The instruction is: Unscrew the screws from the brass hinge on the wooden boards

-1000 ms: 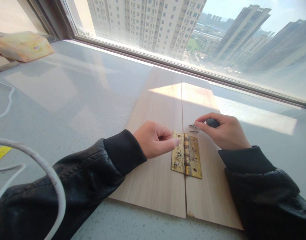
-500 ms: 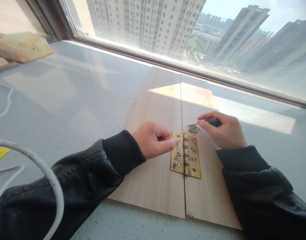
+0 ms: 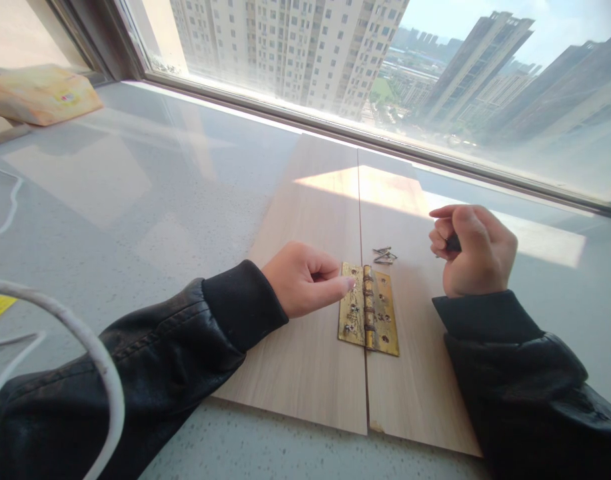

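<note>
Cable (image 3: 92, 347), white and looped, lies at the left edge of the worktop (image 3: 150, 200), with a tan packet (image 3: 40, 100) up in the far left corner by the window frame. Two pale wooden boards (image 3: 310, 280) lie side by side in the middle of the worktop, their far ends near the window edge and their near ends toward me.

My left hand (image 3: 302, 280) rests on the left board, its grip loosely curled and empty, the forefinger stretched out so that its tip presses on the left leaf of the brass hinge (image 3: 368, 310). The hinge lies flat across the seam between the boards, one leaf on each, its pin running along the joint.

Just beyond the hinge's far end, a small heap of screws (image 3: 384, 255) sits on the right board, touching neither hand.

My right hand (image 3: 472, 250) is raised above the right board, well clear of the screws, its grip closed around a small dark object (image 3: 452, 244) that shows only between the fingers; I cannot tell what it is.
</note>
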{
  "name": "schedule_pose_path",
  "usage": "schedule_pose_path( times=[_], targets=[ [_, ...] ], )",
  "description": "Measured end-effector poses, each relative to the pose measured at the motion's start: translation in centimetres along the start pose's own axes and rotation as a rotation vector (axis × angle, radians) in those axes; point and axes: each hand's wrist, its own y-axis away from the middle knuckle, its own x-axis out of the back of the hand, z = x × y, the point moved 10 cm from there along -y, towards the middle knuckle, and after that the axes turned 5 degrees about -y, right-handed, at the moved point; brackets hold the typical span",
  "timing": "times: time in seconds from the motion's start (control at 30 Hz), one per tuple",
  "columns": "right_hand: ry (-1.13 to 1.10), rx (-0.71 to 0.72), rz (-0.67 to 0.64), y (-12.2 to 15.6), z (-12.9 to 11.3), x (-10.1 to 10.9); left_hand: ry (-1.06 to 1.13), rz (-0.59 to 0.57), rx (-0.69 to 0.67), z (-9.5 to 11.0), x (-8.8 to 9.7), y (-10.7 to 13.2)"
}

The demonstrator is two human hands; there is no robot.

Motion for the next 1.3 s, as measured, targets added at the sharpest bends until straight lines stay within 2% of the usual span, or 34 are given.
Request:
schedule_pose_path(
  times=[0.07, 0.13, 0.17, 0.27, 0.4, 0.47, 0.57, 0.7, 0.8, 0.93, 1.0, 1.17, 1.3],
  targets=[
    [-0.178, -0.056, 0.014, -0.3, -0.6, 0.3, 0.004, -0.003, 0.003, 0.0, 0.0, 0.0],
    [-0.337, -0.130, -0.034, -0.4, -1.6, -0.1, 0.004, -0.008, 0.007, 0.0, -0.1, 0.0],
    [-0.494, -0.184, -0.065, -0.3, -2.2, -0.5, 0.003, -0.011, 0.010, -0.1, -0.1, 0.0],
    [-0.669, -0.227, -0.006, 0.0, -4.2, -0.4, 0.003, -0.015, 0.019, -0.2, -0.1, 0.0],
    [-0.665, -0.117, 0.099, 0.3, -5.7, 0.1, 0.003, -0.004, 0.016, -0.2, -0.1, 0.0],
    [-0.629, -0.044, 0.140, 0.5, -5.9, 0.3, 0.001, -0.004, 0.013, -0.2, -0.1, 0.0],
    [-0.542, -0.017, 0.150, 0.8, -5.6, 0.2, 0.005, 0.002, 0.011, -0.2, -0.1, 0.0],
    [-0.471, -0.087, 0.067, 1.2, -5.1, -0.9, 0.011, 0.003, 0.011, -0.2, -0.1, 0.0],
    [-0.373, -0.153, -0.093, 1.8, -5.0, -2.8, 0.013, 0.006, 0.012, -0.3, -0.1, 0.0],
    [-0.261, -0.117, -0.253, 2.8, -5.7, -4.9, 0.021, 0.010, 0.003, -0.3, -0.1, 0.0],
    [-0.265, -0.096, -0.261, 3.0, -6.0, -5.2, 0.025, 0.003, 0.005, -0.3, -0.2, 0.0],
    [-0.318, -0.081, -0.180, 2.9, -6.4, -4.6, 0.008, 0.003, 0.007, -0.2, -0.1, 0.0],
    [-0.320, -0.053, -0.231, 3.0, -6.3, -4.9, 0.001, -0.015, 0.012, -0.2, -0.2, 0.0]
  ],
)
